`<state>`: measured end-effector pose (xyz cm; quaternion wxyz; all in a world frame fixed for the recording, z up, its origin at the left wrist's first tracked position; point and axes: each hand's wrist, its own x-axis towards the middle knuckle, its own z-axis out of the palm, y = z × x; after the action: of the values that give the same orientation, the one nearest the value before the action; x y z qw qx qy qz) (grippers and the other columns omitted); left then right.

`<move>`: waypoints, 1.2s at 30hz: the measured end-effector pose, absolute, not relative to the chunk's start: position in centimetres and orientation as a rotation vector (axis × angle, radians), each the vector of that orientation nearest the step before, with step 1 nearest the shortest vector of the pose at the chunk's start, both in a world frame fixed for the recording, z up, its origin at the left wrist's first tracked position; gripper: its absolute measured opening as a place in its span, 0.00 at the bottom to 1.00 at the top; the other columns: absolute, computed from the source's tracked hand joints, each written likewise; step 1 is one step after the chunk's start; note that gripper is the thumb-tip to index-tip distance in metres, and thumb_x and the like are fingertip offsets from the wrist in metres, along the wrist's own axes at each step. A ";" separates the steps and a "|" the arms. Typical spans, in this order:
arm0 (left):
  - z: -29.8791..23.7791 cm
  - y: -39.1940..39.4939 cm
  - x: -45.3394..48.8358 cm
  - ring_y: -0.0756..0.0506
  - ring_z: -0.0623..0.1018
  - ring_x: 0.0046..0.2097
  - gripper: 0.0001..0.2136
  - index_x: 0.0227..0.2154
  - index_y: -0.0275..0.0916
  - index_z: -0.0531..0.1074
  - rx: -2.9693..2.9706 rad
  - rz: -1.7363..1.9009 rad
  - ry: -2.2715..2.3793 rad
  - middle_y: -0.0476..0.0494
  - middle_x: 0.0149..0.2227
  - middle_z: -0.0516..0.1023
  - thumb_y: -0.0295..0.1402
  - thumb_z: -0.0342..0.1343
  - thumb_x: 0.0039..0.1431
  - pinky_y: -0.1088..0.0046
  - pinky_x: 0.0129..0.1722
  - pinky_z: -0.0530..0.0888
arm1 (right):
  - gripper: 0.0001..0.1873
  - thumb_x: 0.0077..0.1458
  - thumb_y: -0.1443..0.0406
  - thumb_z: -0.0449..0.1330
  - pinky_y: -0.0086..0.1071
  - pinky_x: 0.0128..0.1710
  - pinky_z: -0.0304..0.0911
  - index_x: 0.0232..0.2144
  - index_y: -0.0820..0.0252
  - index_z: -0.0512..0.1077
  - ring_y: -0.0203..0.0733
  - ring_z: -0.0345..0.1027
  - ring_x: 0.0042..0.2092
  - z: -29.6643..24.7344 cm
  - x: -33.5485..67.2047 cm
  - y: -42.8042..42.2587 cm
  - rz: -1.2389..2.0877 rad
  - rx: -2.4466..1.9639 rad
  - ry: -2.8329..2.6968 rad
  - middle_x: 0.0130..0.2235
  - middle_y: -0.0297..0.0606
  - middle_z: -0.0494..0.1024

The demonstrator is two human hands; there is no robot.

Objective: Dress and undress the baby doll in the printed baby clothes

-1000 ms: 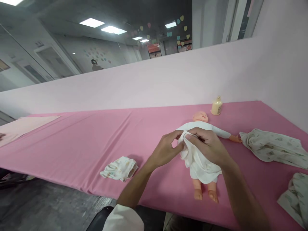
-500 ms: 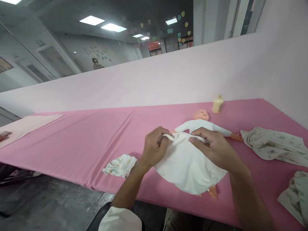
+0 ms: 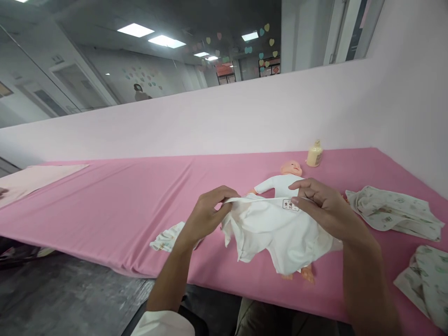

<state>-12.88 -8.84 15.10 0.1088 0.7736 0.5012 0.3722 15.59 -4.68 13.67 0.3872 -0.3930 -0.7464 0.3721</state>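
A baby doll (image 3: 290, 171) in a white top lies on its back on the pink table cover (image 3: 115, 205), head toward the wall. Its feet poke out near the front edge. Above its lower body I hold a white baby garment (image 3: 276, 231) stretched out by its waistband, a small label showing. My left hand (image 3: 207, 215) pinches the waistband's left end and my right hand (image 3: 324, 207) pinches its right end. Both hands are closed on the cloth, a little above the doll.
A cream bottle (image 3: 314, 154) stands by the pink wall behind the doll's head. Printed cloths lie right of the doll (image 3: 392, 212) and at the right edge (image 3: 425, 280). A small folded printed cloth (image 3: 167, 237) sits left of my left wrist.
The white garment has been lifted off the doll's body and spread wide between my hands. My left hand moved left and my right hand moved right; the label now shows.
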 end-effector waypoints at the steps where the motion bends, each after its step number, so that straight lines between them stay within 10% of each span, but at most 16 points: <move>1: 15.4 -8.9 -13.5 0.51 0.75 0.37 0.10 0.36 0.38 0.74 2.249 1.040 1.482 0.46 0.37 0.77 0.23 0.48 0.59 0.78 0.33 0.70 | 0.16 0.60 0.54 0.56 0.26 0.23 0.54 0.46 0.55 0.70 0.33 0.54 0.24 13.6 15.7 -4.6 0.947 -0.993 -1.925 0.23 0.27 0.58; 9: 14.6 -9.8 -16.6 0.51 0.71 0.34 0.12 0.28 0.37 0.73 2.192 0.935 1.702 0.46 0.37 0.73 0.25 0.43 0.57 0.76 0.31 0.66 | 0.15 0.60 0.56 0.53 0.30 0.29 0.61 0.43 0.56 0.73 0.38 0.66 0.32 12.7 16.7 -5.5 0.849 -1.129 -2.163 0.35 0.36 0.75; 24: 14.2 -13.0 -19.7 0.51 0.73 0.29 0.10 0.32 0.37 0.70 1.806 1.156 1.554 0.45 0.32 0.74 0.37 0.61 0.49 0.79 0.26 0.69 | 0.12 0.58 0.64 0.49 0.30 0.23 0.56 0.27 0.56 0.70 0.36 0.59 0.24 12.7 19.7 -7.8 0.695 -1.414 -1.879 0.23 0.33 0.68; 36: 15.3 -13.6 -15.0 0.53 0.65 0.25 0.13 0.24 0.37 0.66 2.484 0.691 1.353 0.50 0.23 0.68 0.30 0.46 0.65 0.76 0.26 0.59 | 0.08 0.56 0.60 0.59 0.33 0.39 0.61 0.36 0.57 0.68 0.41 0.67 0.39 8.1 5.6 -12.6 1.064 -1.029 -2.188 0.37 0.35 0.74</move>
<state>-14.98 -13.62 15.32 0.1148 0.8476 0.4615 0.2356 5.65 -12.58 8.08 0.2473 -0.3773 -0.8027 0.3901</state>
